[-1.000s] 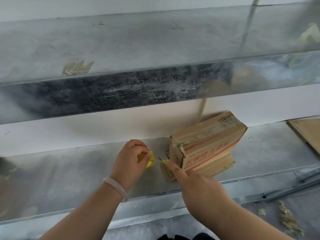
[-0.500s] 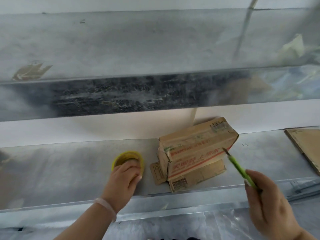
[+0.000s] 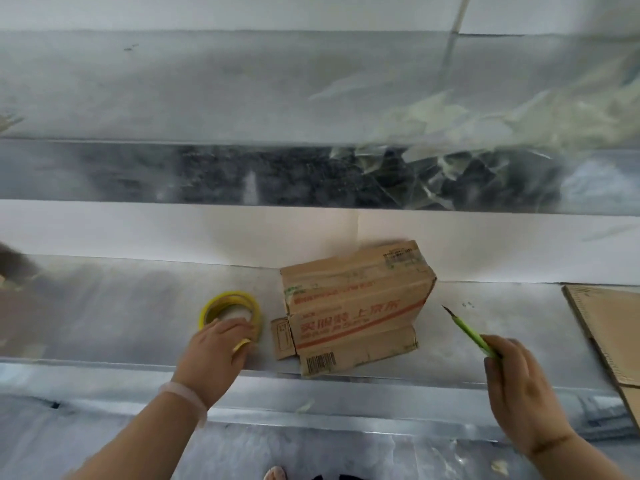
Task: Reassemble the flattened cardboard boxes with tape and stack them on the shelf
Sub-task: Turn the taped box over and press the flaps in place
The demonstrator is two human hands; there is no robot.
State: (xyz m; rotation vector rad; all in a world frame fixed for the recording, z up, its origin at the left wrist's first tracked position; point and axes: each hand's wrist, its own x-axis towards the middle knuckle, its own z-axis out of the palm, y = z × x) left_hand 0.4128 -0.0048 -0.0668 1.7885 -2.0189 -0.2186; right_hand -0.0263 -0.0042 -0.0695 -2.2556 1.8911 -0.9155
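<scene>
Our left hand [image 3: 221, 344] lay flat, fingers loosely spread over the yellow tape roll [image 3: 229, 315], probably parking it on the shelf [image 3: 104, 306] within reach. Our right hand [image 3: 516, 382] was closed around a green cutter [image 3: 471, 332], blade pointing away toward the taped cardboard box [image 3: 356, 299], which sat between both hands on another, flatter box [image 3: 356, 356]. Red Chinese print and a barcode showed; we could not read them. Flattened cardboard [image 3: 609, 327] lay beyond the right hand.

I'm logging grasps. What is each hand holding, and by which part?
The right hand holds a green cutter by its rear end, blade pointing away. The left hand rests on the near rim of the tape roll; a grip cannot be told.
</scene>
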